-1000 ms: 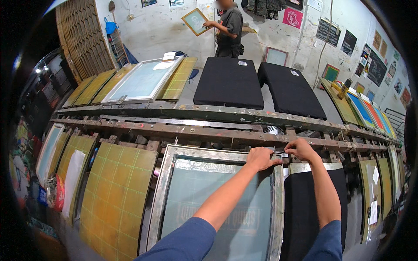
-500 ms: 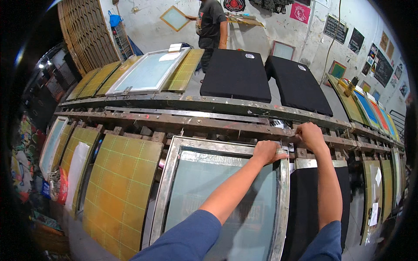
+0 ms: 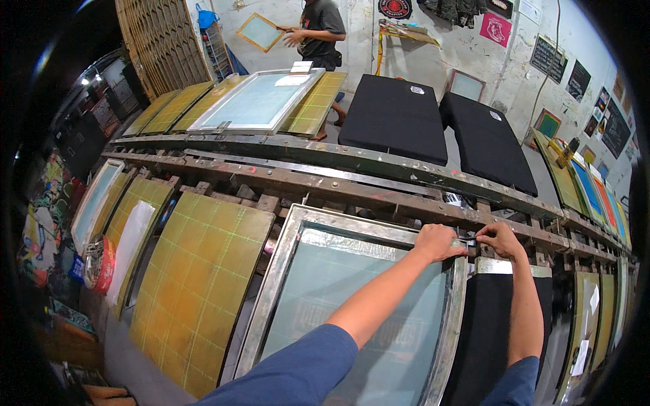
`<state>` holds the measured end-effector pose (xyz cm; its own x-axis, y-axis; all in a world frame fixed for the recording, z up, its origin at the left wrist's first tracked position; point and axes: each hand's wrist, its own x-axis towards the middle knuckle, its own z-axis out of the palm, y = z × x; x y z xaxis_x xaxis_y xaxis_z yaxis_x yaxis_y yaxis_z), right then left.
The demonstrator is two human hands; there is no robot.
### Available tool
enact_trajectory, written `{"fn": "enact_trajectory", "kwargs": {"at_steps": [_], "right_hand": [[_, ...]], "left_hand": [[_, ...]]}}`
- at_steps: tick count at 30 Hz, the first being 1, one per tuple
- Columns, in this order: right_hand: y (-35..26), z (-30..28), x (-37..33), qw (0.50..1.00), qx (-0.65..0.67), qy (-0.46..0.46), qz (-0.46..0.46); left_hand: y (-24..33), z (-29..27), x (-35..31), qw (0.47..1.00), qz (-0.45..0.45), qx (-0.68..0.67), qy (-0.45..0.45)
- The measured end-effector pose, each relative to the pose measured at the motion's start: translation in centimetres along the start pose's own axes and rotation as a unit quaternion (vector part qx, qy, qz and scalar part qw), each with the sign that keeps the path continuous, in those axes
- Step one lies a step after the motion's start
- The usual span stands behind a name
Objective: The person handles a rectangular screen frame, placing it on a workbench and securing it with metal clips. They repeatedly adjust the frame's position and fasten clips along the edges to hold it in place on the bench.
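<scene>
A silk-screen frame (image 3: 272, 291) with a worn metal rim and pale blue-grey mesh (image 3: 359, 284) lies in front of me. My left hand (image 3: 435, 242) is closed over its far right corner, thumb along the rim. Just right of that corner, my right hand (image 3: 500, 241) is pinched by the brown metal rail (image 3: 379, 196). A small thin metal piece (image 3: 468, 238) shows between the two hands; I cannot make out what the right fingertips hold. Under my right forearm lies a black cloth-covered board (image 3: 501, 325) with a silvery strip (image 3: 518, 269) at its far end.
Yellow-green gridded boards (image 3: 203, 284) line the near side at left. Beyond the rails lie another screen (image 3: 261, 101) and two black cloth-covered boards (image 3: 393, 122). A person (image 3: 321, 34) stands at the back, a small framed screen (image 3: 261, 32) by their hands. Coloured boards (image 3: 588, 186) lie far right.
My right hand has come lower, closer to the frame's corner, fingers now pinched. The left stays on the corner. My view has shifted left, and the person at the back has turned toward the small screen.
</scene>
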<state>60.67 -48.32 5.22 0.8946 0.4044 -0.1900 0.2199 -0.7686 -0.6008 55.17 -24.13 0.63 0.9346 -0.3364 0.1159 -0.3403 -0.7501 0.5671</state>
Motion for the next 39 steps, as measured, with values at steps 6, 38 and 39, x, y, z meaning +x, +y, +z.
{"fn": "enact_trajectory", "kwargs": {"at_steps": [6, 38, 39], "right_hand": [[-3.7, -0.3, -0.4, 0.981, -0.169, 0.030, -0.090], [-11.1, 3.5, 1.7, 0.821, -0.565, 0.081, -0.010], [-11.3, 1.8, 1.8, 0.836, -0.526, 0.155, -0.021]], "left_hand": [[0.0, 0.0, 0.1, 1.000, 0.011, 0.010, 0.016], [0.6, 1.2, 0.7, 0.999, 0.023, 0.026, 0.021], [-0.4, 1.1, 0.5, 0.999, 0.034, 0.013, 0.020]]}}
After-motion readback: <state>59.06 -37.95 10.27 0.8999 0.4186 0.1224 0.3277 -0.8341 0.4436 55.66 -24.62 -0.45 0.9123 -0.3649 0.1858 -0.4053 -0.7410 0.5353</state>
